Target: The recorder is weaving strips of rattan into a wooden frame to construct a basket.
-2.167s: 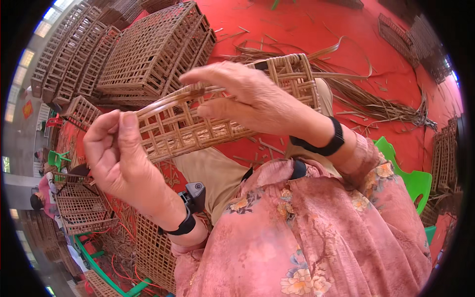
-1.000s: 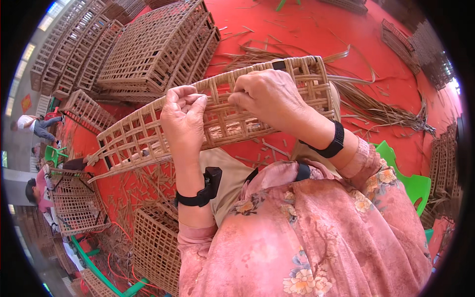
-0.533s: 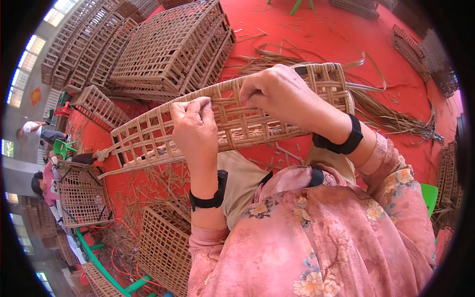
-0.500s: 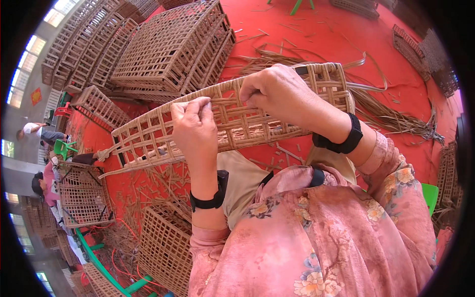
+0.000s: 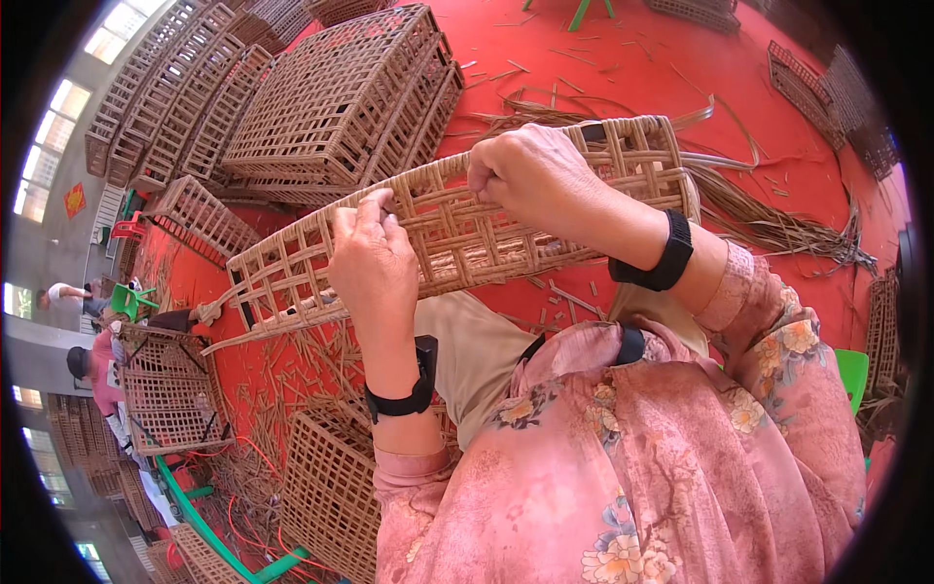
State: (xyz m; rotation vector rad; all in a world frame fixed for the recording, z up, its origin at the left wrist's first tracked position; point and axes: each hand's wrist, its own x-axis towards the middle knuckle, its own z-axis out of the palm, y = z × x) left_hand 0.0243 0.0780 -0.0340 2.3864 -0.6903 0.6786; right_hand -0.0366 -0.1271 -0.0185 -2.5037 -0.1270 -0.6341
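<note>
A long brown woven basket point(image 5: 457, 226) with an open lattice wall lies across my lap, its right end higher than its left. My left hand point(image 5: 375, 258) is closed at the lattice, fingers bent in a pinch near the upper rim. Farther right, my right hand point(image 5: 540, 180) is curled closed over the same rim, thumb and fingers pressed together. Whether a loose strand lies in either pinch is hidden. Below the left end of the basket a cane strand point(image 5: 263, 334) sticks out.
Stacked woven baskets point(image 5: 331, 97) stand at the far left on a red floor covering point(image 5: 681, 58). A bundle of long strands point(image 5: 778, 219) lies to the right, cut scraps point(image 5: 292, 380) at left. Another basket point(image 5: 331, 487) sits near my left side. Coworkers point(image 5: 102, 370) are at far left.
My left hand has shifted slightly left, a little farther from my right hand. My right hand stays at the rim with its fingers more tightly curled.
</note>
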